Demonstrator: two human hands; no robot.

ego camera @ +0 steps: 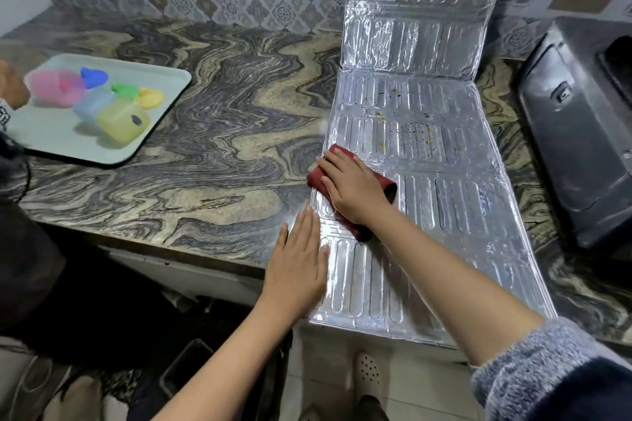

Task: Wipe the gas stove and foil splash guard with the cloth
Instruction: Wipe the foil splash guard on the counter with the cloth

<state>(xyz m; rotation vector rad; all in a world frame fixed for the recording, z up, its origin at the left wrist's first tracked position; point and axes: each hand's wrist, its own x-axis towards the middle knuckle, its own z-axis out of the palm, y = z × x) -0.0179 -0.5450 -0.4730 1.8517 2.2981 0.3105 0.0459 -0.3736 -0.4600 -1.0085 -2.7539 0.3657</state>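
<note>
The foil splash guard lies mostly flat on the marble counter, its far panel leaning up against the tiled wall. Dark and yellow specks dot its middle panel. A dark red cloth rests on the guard's left side, and my right hand presses flat on top of it. My left hand lies flat, fingers together, on the guard's near left edge, holding nothing. The gas stove, dark and metallic, stands tipped up at the right.
A pale tray at the left holds several coloured plastic containers and lids. Another person's hand and dark sleeve show at the far left edge. The marble counter spreads between tray and guard. The guard overhangs the counter's front edge.
</note>
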